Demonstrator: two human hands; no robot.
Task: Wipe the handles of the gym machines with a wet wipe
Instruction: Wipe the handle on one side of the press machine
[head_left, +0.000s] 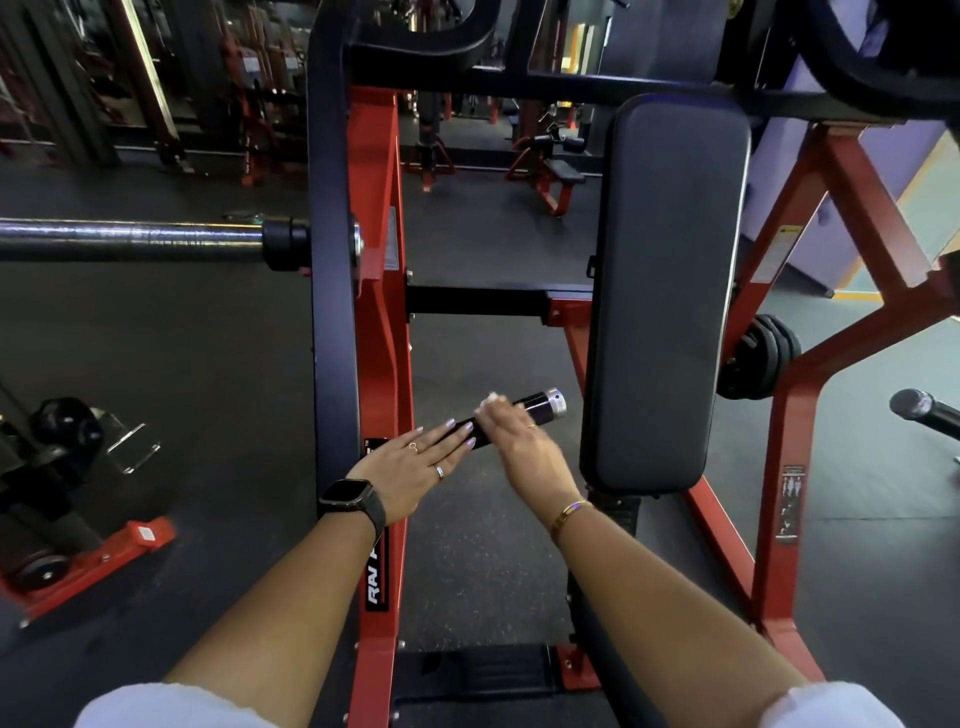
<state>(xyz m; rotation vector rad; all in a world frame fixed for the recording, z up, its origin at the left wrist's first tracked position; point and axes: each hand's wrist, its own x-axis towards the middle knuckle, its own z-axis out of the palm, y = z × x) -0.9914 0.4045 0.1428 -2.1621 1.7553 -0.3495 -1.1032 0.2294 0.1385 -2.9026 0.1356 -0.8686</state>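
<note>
Watching someone work on the handle (540, 405) of a red-framed machine (376, 312), just below the middle of the frame. It's a black grip with a chrome cap, pointing toward the upright black pad (667, 291) on the right. Right hand (527, 449) sits on top, fingers curled over the bar with the wet wipe (491, 399) clamped underneath, only a white corner peeking out, bit blurry tbh. Left hand (415, 462) is flat, fingers straight and relaxed, tips resting on the grip's lower end. Smartwatch (349, 500) on that wrist, gold bracelet (570, 514) on the other. Chrome bar (130, 239) sticks out at mid left, weight plates (758, 356) at the right.
</note>
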